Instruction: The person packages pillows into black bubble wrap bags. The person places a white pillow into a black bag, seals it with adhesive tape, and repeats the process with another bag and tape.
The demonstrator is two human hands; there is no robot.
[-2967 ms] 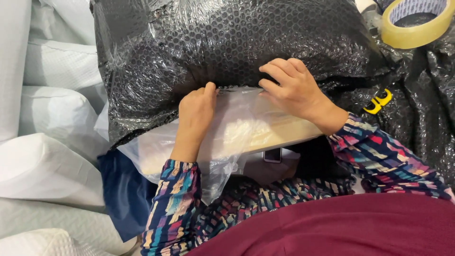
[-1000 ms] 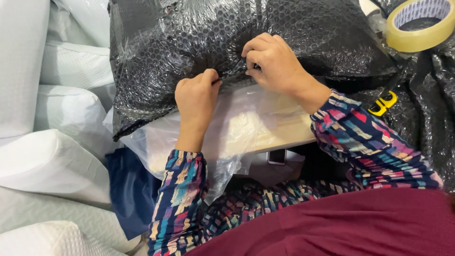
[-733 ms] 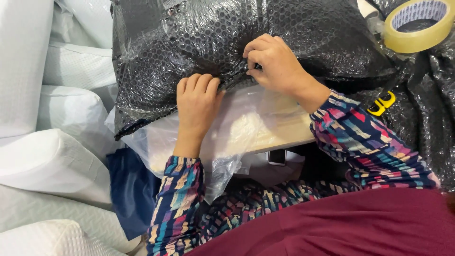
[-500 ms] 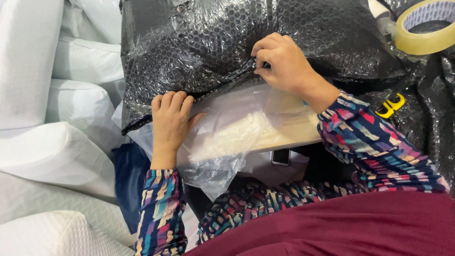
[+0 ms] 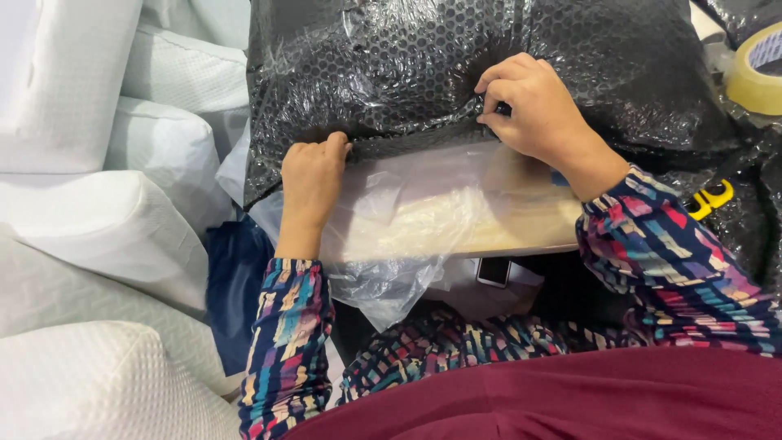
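Note:
A bulky parcel wrapped in black bubble wrap point(image 5: 423, 73) lies on a pale board point(image 5: 529, 220). My right hand point(image 5: 533, 110) pinches the wrap's near edge at its middle. My left hand point(image 5: 314, 183) presses its curled fingers on the same edge further left, nothing clearly gripped in it. Under both hands a clear plastic bag point(image 5: 407, 220) spreads over the board and hangs off its front edge.
White quilted cushions point(image 5: 106, 220) are stacked at the left. A roll of yellowish tape point(image 5: 753, 73) sits at the top right on more black wrap. A yellow-handled tool point(image 5: 709, 195) lies by my right sleeve. A dark phone point(image 5: 494, 271) shows under the board.
My left hand has slid leftward along the wrap's edge. My right hand has kept its pinch at the middle of the edge. The view has shifted slightly.

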